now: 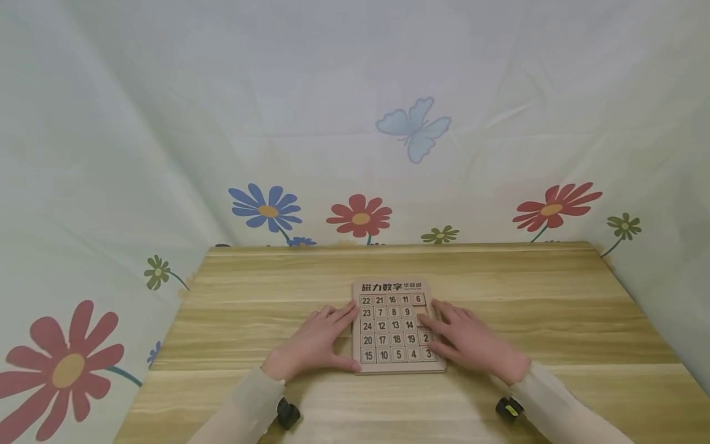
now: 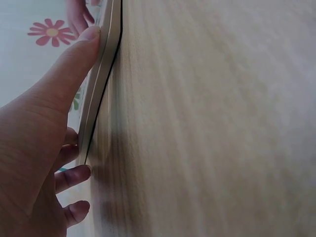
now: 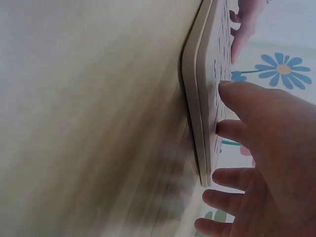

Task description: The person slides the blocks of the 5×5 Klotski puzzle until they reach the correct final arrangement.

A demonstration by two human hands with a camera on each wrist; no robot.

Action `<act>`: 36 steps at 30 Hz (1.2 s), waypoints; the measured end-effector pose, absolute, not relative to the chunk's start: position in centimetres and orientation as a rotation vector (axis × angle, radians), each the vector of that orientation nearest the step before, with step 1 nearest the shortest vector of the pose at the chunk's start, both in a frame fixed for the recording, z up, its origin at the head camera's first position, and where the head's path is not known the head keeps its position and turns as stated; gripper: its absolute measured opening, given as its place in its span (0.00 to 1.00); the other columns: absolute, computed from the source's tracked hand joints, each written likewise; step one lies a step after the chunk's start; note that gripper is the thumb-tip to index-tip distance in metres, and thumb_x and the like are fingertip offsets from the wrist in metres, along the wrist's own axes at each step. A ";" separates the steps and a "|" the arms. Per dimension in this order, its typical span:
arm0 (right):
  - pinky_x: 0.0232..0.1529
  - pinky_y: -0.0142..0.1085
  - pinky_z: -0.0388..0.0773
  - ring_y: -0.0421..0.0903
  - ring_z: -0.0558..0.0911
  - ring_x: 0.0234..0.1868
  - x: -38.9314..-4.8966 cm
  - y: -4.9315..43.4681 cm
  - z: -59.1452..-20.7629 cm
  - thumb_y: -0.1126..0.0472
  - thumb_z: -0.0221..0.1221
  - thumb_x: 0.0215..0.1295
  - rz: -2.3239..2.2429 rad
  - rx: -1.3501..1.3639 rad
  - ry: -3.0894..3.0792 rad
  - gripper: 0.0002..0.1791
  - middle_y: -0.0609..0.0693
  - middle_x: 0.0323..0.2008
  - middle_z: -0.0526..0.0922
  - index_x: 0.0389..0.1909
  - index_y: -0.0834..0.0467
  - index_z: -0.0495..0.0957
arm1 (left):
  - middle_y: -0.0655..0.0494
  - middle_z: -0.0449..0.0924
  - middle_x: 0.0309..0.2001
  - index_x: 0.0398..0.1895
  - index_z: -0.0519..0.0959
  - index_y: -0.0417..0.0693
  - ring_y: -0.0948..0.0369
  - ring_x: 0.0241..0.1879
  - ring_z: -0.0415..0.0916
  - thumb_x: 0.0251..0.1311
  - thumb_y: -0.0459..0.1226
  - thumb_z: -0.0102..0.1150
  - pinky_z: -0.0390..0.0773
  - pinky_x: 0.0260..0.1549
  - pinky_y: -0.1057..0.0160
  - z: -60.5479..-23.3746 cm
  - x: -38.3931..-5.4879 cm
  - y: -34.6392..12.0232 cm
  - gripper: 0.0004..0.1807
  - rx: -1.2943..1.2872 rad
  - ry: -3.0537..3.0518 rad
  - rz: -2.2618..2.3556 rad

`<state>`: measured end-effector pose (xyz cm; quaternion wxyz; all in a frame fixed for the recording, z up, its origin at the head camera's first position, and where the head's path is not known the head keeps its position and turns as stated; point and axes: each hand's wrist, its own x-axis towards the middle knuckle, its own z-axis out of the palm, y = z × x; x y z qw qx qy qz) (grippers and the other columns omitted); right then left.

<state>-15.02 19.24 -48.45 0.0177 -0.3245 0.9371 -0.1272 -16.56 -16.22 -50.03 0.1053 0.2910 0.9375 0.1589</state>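
A pale wooden number slide puzzle (image 1: 391, 368) lies flat on the table, with dark characters along its top and rows of square numbered tiles. My left hand (image 1: 310, 345) spreads along its left side, thumb at the near left corner and fingertips at the upper left edge. In the left wrist view the thumb (image 2: 74, 64) presses on the board's edge. My right hand (image 1: 471, 336) reaches over the right edge. Its index fingertip touches the rightmost column, beside tiles 9 and 14, where a bare slot partly shows. Its thumb lies by tiles 2 and 3.
The wood-grain table (image 1: 266, 277) extends around the board on all sides. Behind and to the left hangs a white cloth (image 1: 310, 92) printed with flowers and a butterfly. Black wrist devices (image 1: 287, 413) sit at both light sleeves (image 1: 560, 394).
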 end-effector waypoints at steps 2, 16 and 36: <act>0.70 0.68 0.64 0.70 0.68 0.72 -15.5 19.2 -48.6 0.47 0.60 0.75 -0.392 -1.011 2.926 0.33 0.73 0.74 0.64 0.76 0.55 0.70 | 0.58 0.50 0.84 0.84 0.55 0.53 0.56 0.65 0.64 0.45 0.77 0.65 0.64 0.71 0.42 -50.1 -16.6 -16.2 0.67 0.858 2.763 0.464; 0.71 0.64 0.64 0.66 0.68 0.74 -14.2 19.9 -48.9 0.42 0.57 0.77 -0.321 -1.050 2.867 0.32 0.67 0.76 0.64 0.76 0.51 0.70 | 0.56 0.51 0.84 0.84 0.54 0.52 0.56 0.63 0.64 0.45 0.76 0.67 0.66 0.70 0.41 -50.1 -16.6 -16.1 0.68 0.861 2.761 0.479; 0.70 0.67 0.64 0.68 0.67 0.73 -14.4 20.2 -49.3 0.44 0.58 0.76 -0.330 -1.032 2.894 0.32 0.69 0.76 0.63 0.77 0.49 0.70 | 0.56 0.51 0.84 0.84 0.54 0.52 0.54 0.68 0.64 0.44 0.77 0.65 0.63 0.72 0.40 -50.3 -16.6 -16.3 0.68 0.881 2.777 0.463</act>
